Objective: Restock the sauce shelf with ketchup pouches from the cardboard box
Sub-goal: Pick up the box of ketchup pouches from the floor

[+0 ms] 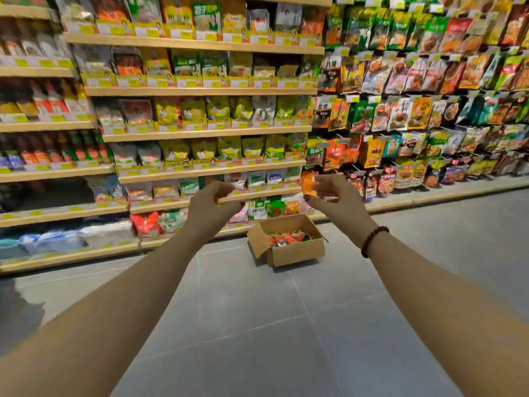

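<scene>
An open cardboard box (297, 250) stands on the grey floor in front of the shelves, holding several small red and orange ketchup pouches (289, 238). My left hand (211, 204) and my right hand (335, 199) are both stretched out ahead, above and behind the box, level with the lower shelves (211, 171). Each hand has its fingers curled and apart, with nothing in it. A beaded bracelet sits on my right wrist.
Wooden shelves packed with seasoning packets fill the left and centre. A wall of hanging snack packets (415, 81) runs along the right. Bottles (51, 101) stand on the far left shelves. Grey tiled floor (257, 325) spreads between me and the box.
</scene>
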A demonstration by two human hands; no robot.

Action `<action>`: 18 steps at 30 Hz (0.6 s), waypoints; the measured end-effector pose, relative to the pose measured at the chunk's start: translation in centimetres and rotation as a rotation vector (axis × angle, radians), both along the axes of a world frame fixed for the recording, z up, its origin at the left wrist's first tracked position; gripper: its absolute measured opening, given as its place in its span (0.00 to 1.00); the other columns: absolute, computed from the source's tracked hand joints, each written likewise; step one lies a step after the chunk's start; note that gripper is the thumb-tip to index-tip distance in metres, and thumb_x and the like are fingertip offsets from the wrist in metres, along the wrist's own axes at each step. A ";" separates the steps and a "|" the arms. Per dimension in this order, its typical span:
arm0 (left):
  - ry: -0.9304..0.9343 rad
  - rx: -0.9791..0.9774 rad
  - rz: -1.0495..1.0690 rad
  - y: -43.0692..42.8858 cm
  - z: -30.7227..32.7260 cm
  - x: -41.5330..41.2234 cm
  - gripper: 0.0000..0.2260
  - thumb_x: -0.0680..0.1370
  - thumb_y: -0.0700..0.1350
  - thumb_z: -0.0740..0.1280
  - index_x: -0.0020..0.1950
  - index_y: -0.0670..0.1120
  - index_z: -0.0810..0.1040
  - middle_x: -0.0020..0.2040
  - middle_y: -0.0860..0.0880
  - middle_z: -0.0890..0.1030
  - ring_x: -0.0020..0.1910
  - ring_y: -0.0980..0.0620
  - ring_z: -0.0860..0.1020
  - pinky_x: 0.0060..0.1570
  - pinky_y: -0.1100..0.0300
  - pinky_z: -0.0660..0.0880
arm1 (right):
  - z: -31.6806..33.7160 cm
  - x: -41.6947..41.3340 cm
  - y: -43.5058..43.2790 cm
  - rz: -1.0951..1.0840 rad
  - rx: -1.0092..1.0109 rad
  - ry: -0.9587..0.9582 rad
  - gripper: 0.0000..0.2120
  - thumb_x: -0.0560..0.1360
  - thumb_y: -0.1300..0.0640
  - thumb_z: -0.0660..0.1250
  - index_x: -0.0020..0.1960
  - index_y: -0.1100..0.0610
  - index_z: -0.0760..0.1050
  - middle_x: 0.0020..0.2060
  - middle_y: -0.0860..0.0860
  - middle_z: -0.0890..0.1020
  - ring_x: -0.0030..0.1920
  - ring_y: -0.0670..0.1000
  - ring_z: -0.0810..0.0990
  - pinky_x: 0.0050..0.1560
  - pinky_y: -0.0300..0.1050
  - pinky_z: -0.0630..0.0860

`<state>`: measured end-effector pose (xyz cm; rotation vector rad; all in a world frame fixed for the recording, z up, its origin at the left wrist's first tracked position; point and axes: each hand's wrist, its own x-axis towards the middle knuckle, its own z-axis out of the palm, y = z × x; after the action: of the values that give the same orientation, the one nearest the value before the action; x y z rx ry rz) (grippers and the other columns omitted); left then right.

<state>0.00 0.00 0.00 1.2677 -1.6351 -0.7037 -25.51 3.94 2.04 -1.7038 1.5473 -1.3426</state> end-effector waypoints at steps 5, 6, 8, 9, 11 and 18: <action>-0.044 0.107 0.047 -7.7 -3.7 -4.8 0.13 0.71 0.43 0.73 0.54 0.46 0.77 0.54 0.46 0.78 0.54 0.50 0.75 0.56 0.56 0.71 | -3.7 -5.1 -7.8 -0.042 0.089 -0.029 0.18 0.71 0.59 0.71 0.59 0.54 0.73 0.52 0.51 0.77 0.54 0.49 0.75 0.51 0.39 0.73; -0.049 0.132 0.052 -9.2 -4.2 -5.8 0.14 0.71 0.43 0.73 0.55 0.46 0.77 0.55 0.46 0.78 0.55 0.50 0.75 0.55 0.57 0.71 | -4.4 -6.3 -9.4 -0.046 0.121 -0.027 0.18 0.71 0.59 0.71 0.59 0.54 0.72 0.52 0.50 0.77 0.54 0.48 0.75 0.49 0.36 0.73; -0.076 0.153 0.070 -12.3 -5.4 -7.6 0.16 0.71 0.44 0.73 0.58 0.44 0.77 0.57 0.46 0.78 0.55 0.51 0.75 0.53 0.60 0.69 | -5.7 -8.5 -12.6 -0.040 0.162 -0.006 0.18 0.71 0.60 0.70 0.59 0.54 0.73 0.52 0.50 0.77 0.53 0.48 0.75 0.49 0.36 0.73; -0.084 0.166 0.083 -13.8 -6.0 -8.5 0.17 0.71 0.44 0.73 0.58 0.44 0.77 0.58 0.46 0.78 0.55 0.51 0.75 0.53 0.60 0.68 | -6.3 -9.6 -14.2 -0.043 0.180 0.003 0.18 0.71 0.60 0.70 0.59 0.54 0.73 0.51 0.50 0.77 0.53 0.48 0.75 0.48 0.35 0.73; -0.098 0.188 0.088 -16.6 -7.0 -10.1 0.17 0.71 0.44 0.73 0.58 0.44 0.77 0.58 0.46 0.78 0.54 0.52 0.74 0.52 0.62 0.67 | -7.4 -11.5 -17.0 -0.065 0.204 0.006 0.17 0.71 0.60 0.70 0.58 0.53 0.73 0.49 0.49 0.78 0.52 0.48 0.76 0.44 0.32 0.70; -0.129 0.243 0.060 -28.7 -11.6 -14.1 0.18 0.70 0.43 0.74 0.58 0.44 0.76 0.55 0.49 0.78 0.52 0.55 0.74 0.50 0.62 0.68 | -12.5 -16.5 -27.9 -0.104 0.309 0.058 0.21 0.69 0.58 0.73 0.60 0.55 0.73 0.51 0.49 0.78 0.52 0.47 0.75 0.50 0.41 0.70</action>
<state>-14.11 -28.70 -11.61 1.5570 -1.6439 -0.8164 -42.02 -23.96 -10.43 -1.5006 1.7921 -1.0435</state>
